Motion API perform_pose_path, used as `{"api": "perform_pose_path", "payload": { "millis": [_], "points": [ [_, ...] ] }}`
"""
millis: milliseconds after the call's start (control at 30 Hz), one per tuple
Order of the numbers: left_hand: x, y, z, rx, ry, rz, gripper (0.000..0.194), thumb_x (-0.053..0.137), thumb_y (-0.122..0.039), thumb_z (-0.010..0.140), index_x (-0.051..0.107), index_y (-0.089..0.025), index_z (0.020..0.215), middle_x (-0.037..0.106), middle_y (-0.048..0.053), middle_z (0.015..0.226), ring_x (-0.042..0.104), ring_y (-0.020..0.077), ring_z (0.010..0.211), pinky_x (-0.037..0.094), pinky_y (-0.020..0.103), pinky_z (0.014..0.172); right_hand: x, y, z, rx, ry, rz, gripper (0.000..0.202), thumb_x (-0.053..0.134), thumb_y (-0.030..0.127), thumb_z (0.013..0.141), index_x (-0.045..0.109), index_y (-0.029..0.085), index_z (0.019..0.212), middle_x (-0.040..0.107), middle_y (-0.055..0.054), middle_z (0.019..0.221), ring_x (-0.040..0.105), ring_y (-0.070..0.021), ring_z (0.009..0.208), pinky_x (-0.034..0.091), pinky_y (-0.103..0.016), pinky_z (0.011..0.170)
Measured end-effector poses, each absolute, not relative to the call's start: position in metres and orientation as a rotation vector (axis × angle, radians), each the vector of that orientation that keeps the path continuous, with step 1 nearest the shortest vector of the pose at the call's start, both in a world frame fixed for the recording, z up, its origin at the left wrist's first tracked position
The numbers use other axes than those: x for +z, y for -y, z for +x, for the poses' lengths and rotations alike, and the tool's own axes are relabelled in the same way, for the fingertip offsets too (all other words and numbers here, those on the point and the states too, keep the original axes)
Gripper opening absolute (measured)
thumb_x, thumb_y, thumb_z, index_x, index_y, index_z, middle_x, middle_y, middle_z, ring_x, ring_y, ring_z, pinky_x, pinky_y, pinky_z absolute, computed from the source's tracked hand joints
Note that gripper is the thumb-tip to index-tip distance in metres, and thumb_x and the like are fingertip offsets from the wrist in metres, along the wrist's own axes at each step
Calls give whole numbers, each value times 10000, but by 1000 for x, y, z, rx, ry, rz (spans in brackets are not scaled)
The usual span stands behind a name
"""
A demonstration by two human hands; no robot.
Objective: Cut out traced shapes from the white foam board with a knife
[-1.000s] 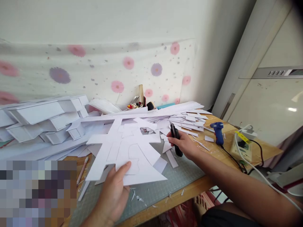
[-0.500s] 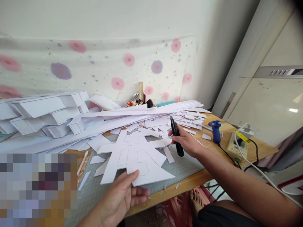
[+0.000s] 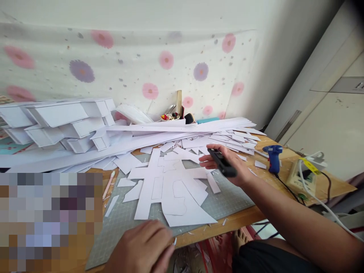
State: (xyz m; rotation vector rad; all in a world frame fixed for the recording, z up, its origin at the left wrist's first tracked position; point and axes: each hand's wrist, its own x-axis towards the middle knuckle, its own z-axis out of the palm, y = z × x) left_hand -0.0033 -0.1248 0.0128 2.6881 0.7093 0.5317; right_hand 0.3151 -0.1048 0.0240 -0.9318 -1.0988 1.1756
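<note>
My right hand [image 3: 231, 167] holds a black utility knife [image 3: 223, 163] above the right part of the cutting mat, its fingers loosely stretched along the handle. Near the front edge of the table is my left hand [image 3: 145, 244], blurred, with its back up and its fingers bent down; what is under them is hidden. Just beyond it lies a white foam board sheet [image 3: 186, 204] with pencil outlines drawn on it. This sheet and other cut pieces rest on the grey-green cutting mat [image 3: 125, 235].
White box-like model parts [image 3: 61, 123] are stacked at the left. Long white strips [image 3: 159, 138] and scraps [image 3: 233, 138] lie behind the mat. A blue glue gun [image 3: 274, 157] stands at the right beside a power strip [image 3: 301, 178] with cables. Pixelation covers the lower left.
My left hand has drawn back from the foam board and turned its fingers down. The knife has tipped from nearly upright to flatter in my right hand. The view has shifted slightly.
</note>
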Motion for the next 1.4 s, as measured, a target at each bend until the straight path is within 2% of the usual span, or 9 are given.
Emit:
{"api": "perform_pose_path", "payload": {
  "millis": [100, 233, 333, 400, 467, 600, 867, 1200, 1400],
  "points": [
    [15, 118, 19, 351, -590, 2909, 327, 627, -243, 819, 636, -212, 1145, 618, 121, 1273, 582, 302, 1144, 486, 403, 951, 23, 99, 314, 1258, 1077, -762, 759, 514, 830, 700, 513, 256, 1198, 689, -124, 1138, 648, -302, 1071, 487, -448, 894],
    [6, 111, 58, 80, -570, 2911, 688, 714, -400, 774, 500, -103, 1355, 360, 264, 1473, 337, 445, 1350, 351, 593, 1052, 21, 93, 309, 1227, 1033, -718, 827, 683, 795, 553, 540, 283, 1187, 669, -92, 1199, 625, -283, 1115, 506, -400, 875],
    [-2, 109, 76, 20, -587, 2836, 750, 767, -360, 732, 496, -28, 1348, 320, 343, 1447, 289, 503, 1346, 313, 647, 1042, 16, 88, 301, 1142, 1020, -837, 549, 815, 559, 621, 599, 253, 1021, 735, -16, 749, 701, -208, 817, 521, -332, 783],
    [-6, 107, 80, 46, -588, 2804, 673, 755, -288, 750, 523, -32, 1328, 344, 346, 1428, 295, 515, 1336, 328, 662, 1019, 10, 84, 296, 1077, 1026, -911, 355, 783, 488, 700, 611, 226, 868, 546, 66, 407, 601, -148, 491, 506, -286, 630],
    [-8, 106, 80, 77, -570, 2779, 561, 685, -233, 811, 537, -45, 1319, 363, 334, 1420, 296, 510, 1335, 342, 666, 1004, 5, 80, 290, 1093, 1032, -946, 357, 702, 549, 755, 616, 211, 830, 417, 89, 321, 473, -122, 362, 459, -267, 514],
    [-10, 103, 77, 66, -508, 2715, 478, 524, -197, 898, 507, -38, 1348, 346, 321, 1422, 258, 500, 1341, 330, 680, 1008, 5, 71, 276, 1261, 1031, -968, 533, 583, 654, 778, 643, 190, 1034, 583, 18, 505, 548, -141, 464, 459, -271, 501],
    [-17, 97, 76, 130, -529, 2507, 446, 553, -201, 880, 569, -46, 1297, 370, 311, 1382, 244, 520, 1302, 292, 716, 992, 7, 43, 253, 1341, 1272, -1084, 207, 689, 225, 608, 663, 164, 804, 587, 25, 569, 466, -84, 472, 347, -189, 407],
    [-12, 90, 69, 364, -510, 2438, 377, 633, -177, 814, 666, -96, 1181, 508, 280, 1306, 398, 517, 1246, 390, 676, 957, -9, 36, 264, 1406, 1245, -926, 270, 740, 174, 656, 679, 176, 919, 681, -32, 867, 609, -149, 738, 525, -263, 603],
    [-7, 106, 67, 475, -216, 2715, 332, 458, -333, 955, 630, -248, 1226, 733, 107, 939, 705, 256, 838, 570, 375, 800, -11, 34, 259, 1456, 1073, -956, 239, 720, 186, 589, 676, 172, 824, 661, -14, 759, 569, -134, 630, 492, -271, 577]
  ]
}}
